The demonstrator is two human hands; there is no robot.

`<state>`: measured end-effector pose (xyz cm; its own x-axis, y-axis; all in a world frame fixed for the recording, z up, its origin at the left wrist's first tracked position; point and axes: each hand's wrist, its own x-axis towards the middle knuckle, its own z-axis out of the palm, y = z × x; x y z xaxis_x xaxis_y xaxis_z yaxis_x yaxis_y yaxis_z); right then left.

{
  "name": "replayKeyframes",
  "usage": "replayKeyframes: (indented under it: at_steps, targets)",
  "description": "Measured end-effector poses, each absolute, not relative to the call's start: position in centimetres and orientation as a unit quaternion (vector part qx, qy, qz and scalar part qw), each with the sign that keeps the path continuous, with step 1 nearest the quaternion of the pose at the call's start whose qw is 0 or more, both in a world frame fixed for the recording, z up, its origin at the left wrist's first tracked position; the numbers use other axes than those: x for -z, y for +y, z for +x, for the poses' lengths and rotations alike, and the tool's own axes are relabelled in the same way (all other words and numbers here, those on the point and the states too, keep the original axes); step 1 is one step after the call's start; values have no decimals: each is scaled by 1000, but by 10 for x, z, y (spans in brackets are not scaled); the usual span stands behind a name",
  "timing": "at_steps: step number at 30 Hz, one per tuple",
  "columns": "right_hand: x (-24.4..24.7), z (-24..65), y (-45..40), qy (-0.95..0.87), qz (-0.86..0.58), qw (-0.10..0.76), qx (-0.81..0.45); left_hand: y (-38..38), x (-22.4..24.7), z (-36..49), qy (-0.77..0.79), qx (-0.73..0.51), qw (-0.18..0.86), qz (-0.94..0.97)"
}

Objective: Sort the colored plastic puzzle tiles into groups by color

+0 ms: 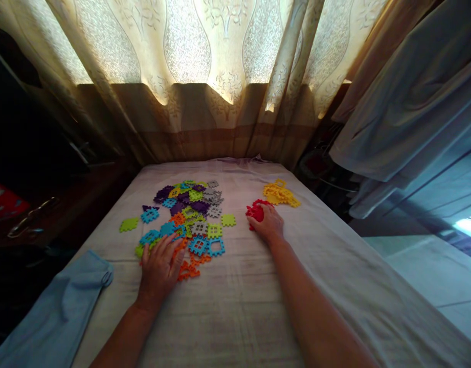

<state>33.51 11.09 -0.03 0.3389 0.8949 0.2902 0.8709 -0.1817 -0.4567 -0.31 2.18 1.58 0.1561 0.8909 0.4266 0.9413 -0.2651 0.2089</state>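
My left hand (161,263) lies over the near-left edge of a mixed pile of plastic interlocking tiles, its fingers spread on blue, green and orange ones. Among them are a blue window tile (199,245), a grey tile (199,228) and purple tiles (200,206). To the right, my right hand (271,223) is curled around red interlocking tiles (255,212) on the cloth, with its thumb along their near side. How many red tiles it grips is hidden. Just beyond it sits a heap of yellow interlocking tiles (279,194).
A pale cloth (235,317) covers the table. Light blue fabric (62,306) hangs over its left edge. A patterned curtain (227,117) closes off the far side, and clothes (404,102) hang at the right. A single green tile (228,220) lies between the pile and my right hand.
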Motion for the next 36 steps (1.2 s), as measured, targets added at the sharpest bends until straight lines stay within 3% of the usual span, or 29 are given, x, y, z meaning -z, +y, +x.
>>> replayKeyframes:
  at_steps: [13, 27, 36]
  targets:
    - [-9, 308, 163, -625, -739, 251, -20, 25, -5, -5, -601, 241, 46, -760]
    - [-11, 307, 240, -555, -802, 219, -26, 18, -5, 3, -603, 224, 63, -763]
    - [7, 316, 266, -535, -796, 282, 0, 16, -8, 5, -611, 203, 44, -764]
